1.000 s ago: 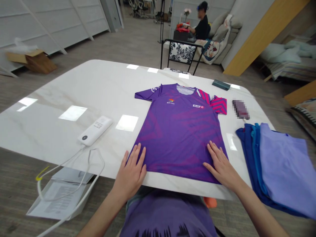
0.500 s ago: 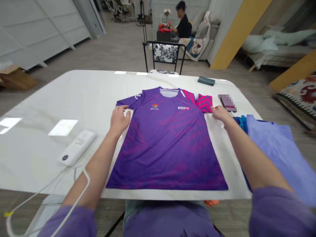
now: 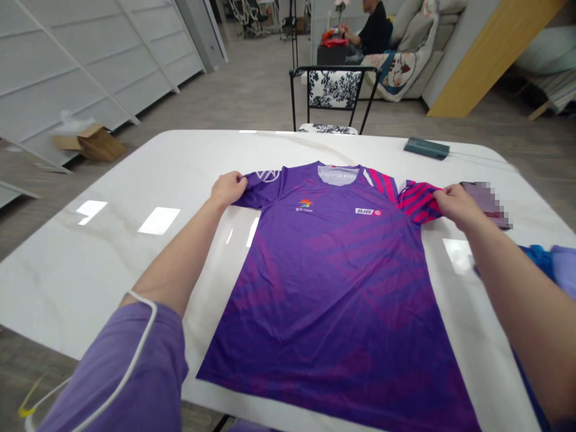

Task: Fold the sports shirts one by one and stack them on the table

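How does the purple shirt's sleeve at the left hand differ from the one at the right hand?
The left-hand sleeve is mostly plain purple, while the right-hand sleeve is striped in pink and dark purple. The left-hand sleeve shows a white emblem; none is visible on the right-hand sleeve. Shared: both are short, belong to the same shirt, and are gripped near the cuff by the left hand and right hand respectively.

Left sleeve [image 3: 164, 360] purple, loose, creased, wide-ended; white cable [image 3: 144, 345] looped across. Forearms [image 3: 180, 258], left hand [image 3: 228, 189], right hand [image 3: 459, 204] bare.
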